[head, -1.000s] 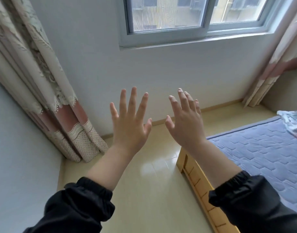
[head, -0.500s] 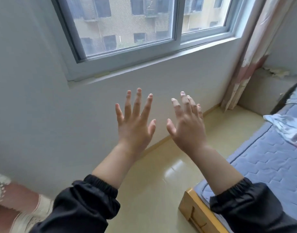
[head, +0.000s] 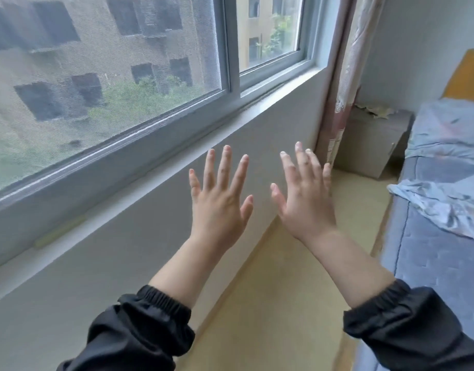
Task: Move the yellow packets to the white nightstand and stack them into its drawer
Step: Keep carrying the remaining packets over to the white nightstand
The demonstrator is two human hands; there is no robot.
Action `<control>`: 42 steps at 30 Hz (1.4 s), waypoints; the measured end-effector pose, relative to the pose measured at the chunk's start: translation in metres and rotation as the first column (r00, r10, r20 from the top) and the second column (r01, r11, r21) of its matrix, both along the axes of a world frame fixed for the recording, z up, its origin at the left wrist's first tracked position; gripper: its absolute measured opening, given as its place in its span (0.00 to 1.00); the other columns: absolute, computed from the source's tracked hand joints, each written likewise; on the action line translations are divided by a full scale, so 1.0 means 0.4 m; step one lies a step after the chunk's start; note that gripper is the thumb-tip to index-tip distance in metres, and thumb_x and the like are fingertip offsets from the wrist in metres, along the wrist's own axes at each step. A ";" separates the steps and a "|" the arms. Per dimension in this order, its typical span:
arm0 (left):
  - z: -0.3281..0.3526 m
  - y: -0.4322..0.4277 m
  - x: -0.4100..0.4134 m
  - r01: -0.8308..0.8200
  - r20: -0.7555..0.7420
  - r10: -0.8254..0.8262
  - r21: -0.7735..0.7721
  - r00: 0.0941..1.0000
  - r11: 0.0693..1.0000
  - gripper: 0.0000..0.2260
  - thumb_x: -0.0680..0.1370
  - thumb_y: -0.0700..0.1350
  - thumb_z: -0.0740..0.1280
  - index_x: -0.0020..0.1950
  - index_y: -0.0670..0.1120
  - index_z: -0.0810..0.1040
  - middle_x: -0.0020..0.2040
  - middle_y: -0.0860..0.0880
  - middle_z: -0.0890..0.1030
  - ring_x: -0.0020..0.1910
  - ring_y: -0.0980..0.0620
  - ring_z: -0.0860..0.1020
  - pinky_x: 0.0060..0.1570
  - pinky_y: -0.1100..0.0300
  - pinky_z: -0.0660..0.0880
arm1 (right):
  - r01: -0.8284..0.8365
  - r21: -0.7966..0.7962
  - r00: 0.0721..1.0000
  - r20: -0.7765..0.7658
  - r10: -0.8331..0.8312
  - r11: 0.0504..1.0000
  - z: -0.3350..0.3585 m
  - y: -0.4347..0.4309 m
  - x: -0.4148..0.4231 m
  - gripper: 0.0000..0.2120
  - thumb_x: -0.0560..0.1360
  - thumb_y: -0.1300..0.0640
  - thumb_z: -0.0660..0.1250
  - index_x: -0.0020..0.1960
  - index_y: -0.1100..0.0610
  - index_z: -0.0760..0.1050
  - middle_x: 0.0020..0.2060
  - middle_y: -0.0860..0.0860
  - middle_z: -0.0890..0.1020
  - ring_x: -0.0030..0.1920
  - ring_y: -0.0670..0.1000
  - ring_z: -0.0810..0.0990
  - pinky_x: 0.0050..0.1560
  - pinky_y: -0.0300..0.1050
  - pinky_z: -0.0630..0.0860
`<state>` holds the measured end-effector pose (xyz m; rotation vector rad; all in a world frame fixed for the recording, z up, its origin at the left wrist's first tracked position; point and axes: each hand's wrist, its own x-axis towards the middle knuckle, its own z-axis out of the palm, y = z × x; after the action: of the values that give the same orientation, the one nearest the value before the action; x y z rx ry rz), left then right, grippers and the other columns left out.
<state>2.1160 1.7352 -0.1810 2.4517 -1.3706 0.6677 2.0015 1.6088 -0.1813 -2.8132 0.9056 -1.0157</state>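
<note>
Head view: both hands empty, the task seems not yet begun.

Left hand (head: 219, 207) and right hand (head: 305, 207) are both raised in front of the wall under the window (head: 123, 76), with fingers straight and spread, and they hold nothing. The white nightstand (head: 367, 145) stands in the far corner, between the curtain (head: 343, 84) and the bed (head: 431, 253), well apart from both hands and nearer to the right one. Some pale yellow pieces (head: 375, 111) lie on its top; they may be the yellow packets, but they are too small to tell. I judge that its drawer (head: 394, 149) is closed, so carrying, opening and stacking are all left to do.
</note>
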 end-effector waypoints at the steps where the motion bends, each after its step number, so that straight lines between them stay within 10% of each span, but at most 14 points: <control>1: -0.001 -0.046 0.043 0.033 -0.008 -0.033 -0.001 0.999 0.999 0.31 0.77 0.59 0.51 0.78 0.53 0.49 0.79 0.45 0.52 0.77 0.41 0.48 0.70 0.35 0.49 | 0.037 -0.007 0.999 -0.006 -0.037 0.999 0.000 -0.033 0.036 0.29 0.77 0.44 0.52 0.74 0.58 0.63 0.74 0.61 0.62 0.73 0.63 0.62 0.68 0.67 0.57; 16: -0.065 -0.954 0.283 0.356 -0.036 -0.355 0.050 0.934 0.933 0.31 0.76 0.60 0.52 0.77 0.51 0.54 0.78 0.43 0.57 0.77 0.39 0.53 0.68 0.33 0.56 | 0.398 0.023 0.916 -0.060 -0.396 0.917 -0.046 -0.794 0.191 0.31 0.76 0.41 0.50 0.75 0.55 0.60 0.75 0.59 0.60 0.74 0.62 0.60 0.69 0.68 0.56; 42: -0.091 -2.850 0.349 0.527 -0.172 -0.510 0.069 0.843 0.847 0.32 0.76 0.61 0.48 0.79 0.51 0.52 0.79 0.45 0.51 0.78 0.42 0.46 0.71 0.35 0.49 | 0.592 0.086 0.793 -0.241 -0.560 0.801 -0.080 -2.617 0.227 0.33 0.76 0.39 0.44 0.76 0.54 0.58 0.76 0.56 0.57 0.76 0.59 0.57 0.72 0.63 0.55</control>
<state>2.2555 0.5950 -0.2173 1.9992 -1.9394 0.2743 2.0924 0.5618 -0.2131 -2.5755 1.8649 -0.6303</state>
